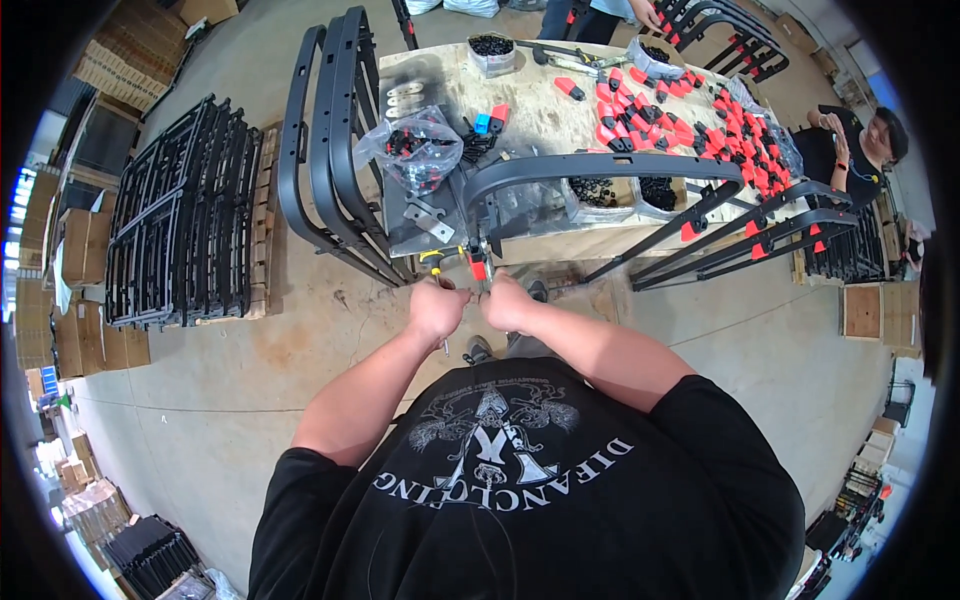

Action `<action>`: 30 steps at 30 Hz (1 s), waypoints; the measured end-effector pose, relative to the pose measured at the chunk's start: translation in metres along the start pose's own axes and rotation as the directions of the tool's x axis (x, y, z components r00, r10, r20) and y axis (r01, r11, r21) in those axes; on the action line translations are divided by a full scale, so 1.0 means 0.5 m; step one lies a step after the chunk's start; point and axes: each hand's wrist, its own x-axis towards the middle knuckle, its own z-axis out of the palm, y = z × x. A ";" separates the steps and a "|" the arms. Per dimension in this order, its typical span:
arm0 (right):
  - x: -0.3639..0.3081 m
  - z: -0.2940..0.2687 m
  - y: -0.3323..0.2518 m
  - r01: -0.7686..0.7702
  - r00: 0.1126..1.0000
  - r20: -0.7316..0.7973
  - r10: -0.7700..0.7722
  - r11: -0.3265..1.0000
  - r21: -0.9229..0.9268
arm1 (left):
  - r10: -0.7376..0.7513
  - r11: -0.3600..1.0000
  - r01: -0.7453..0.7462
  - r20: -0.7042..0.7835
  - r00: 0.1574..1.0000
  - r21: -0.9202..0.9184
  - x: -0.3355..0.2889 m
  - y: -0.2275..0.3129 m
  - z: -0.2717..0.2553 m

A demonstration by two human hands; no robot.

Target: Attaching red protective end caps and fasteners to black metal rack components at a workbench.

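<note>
Close together at the table's near edge are both my hands. My left hand (437,309) is closed around a tool with a yellow-and-black T-shaped top (435,262); a thin metal shaft shows below the fist. Beside it, my right hand (507,303) is closed, and what it grips is mostly hidden. Just beyond the fingers is a small red-and-black fitting (478,268), at the end of a bent dark metal tube frame (600,163). That frame curves across the table's near side. I cannot tell whether my right hand touches the fitting.
The wooden table (545,105) carries many red-and-black fittings (640,120), boxes of small black parts (492,55) and a plastic bag (412,148). Bent frames (335,150) stand at its left. Stacked black frames (185,215) rest on a pallet. A co-worker (850,150) is at the right.
</note>
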 end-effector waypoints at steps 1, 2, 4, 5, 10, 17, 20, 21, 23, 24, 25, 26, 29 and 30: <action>0.003 0.002 -0.001 -0.004 1.000 -0.001 0.004 1.000 -0.004 | 0.051 0.999 -0.051 -0.049 0.997 0.014 0.002 -0.014 0.007; 0.006 0.004 -0.005 -0.021 1.000 -0.004 0.021 1.000 -0.003 | 0.051 0.999 -0.051 -0.047 0.998 0.008 0.004 -0.037 0.023; 0.005 0.004 -0.010 -0.039 0.999 -0.014 0.039 0.999 -0.004 | 0.268 0.963 -0.263 -0.250 0.930 0.056 0.020 -0.088 0.063; 0.006 0.003 -0.011 -0.053 0.999 -0.005 0.053 0.998 0.036 | 0.274 0.961 -0.270 -0.248 0.929 0.050 0.040 -0.106 0.079; 0.007 0.014 -0.001 -0.047 0.998 -0.031 0.048 0.998 0.031 | 0.248 0.966 -0.257 -0.247 0.937 -0.005 0.078 -0.139 0.110; -0.024 -0.022 -0.029 -0.188 0.975 0.194 0.106 0.859 0.476 | 0.260 0.947 -0.299 -0.266 0.928 -0.116 0.069 -0.134 0.088; -0.029 -0.024 -0.023 -0.213 0.967 0.235 0.102 0.832 0.512 | 0.203 0.966 -0.236 -0.258 0.945 -0.106 0.078 -0.129 0.086; -0.029 -0.022 -0.019 -0.232 0.958 0.266 0.107 0.834 0.501 | 0.207 0.965 -0.240 -0.260 0.943 -0.105 0.076 -0.124 0.083; -0.036 -0.014 -0.010 -0.185 0.974 0.216 0.074 0.812 0.554 | 0.088 0.964 -0.118 -0.132 0.987 -0.238 0.068 -0.118 0.077; -0.039 -0.011 -0.007 -0.140 0.985 0.168 0.046 0.785 0.603 | 0.087 0.965 -0.117 -0.132 0.987 -0.235 0.065 -0.115 0.071; -0.037 -0.009 -0.005 -0.141 0.984 0.170 0.045 0.784 0.605 | 0.049 0.950 -0.068 -0.071 0.996 -0.304 0.064 -0.113 0.065; -0.039 -0.012 -0.013 -0.161 0.978 0.206 0.038 0.765 0.623 | 0.013 0.929 -0.015 -0.010 1.000 -0.369 0.062 -0.109 0.056; -0.062 -0.056 -0.060 -0.277 0.952 0.298 0.069 0.602 0.749 | -0.107 0.872 0.159 0.136 0.985 -0.462 0.047 -0.063 0.024; -0.066 -0.069 -0.069 -0.356 0.931 0.352 0.094 0.439 0.825 | -0.148 0.836 0.250 0.238 0.960 -0.489 0.037 -0.033 0.007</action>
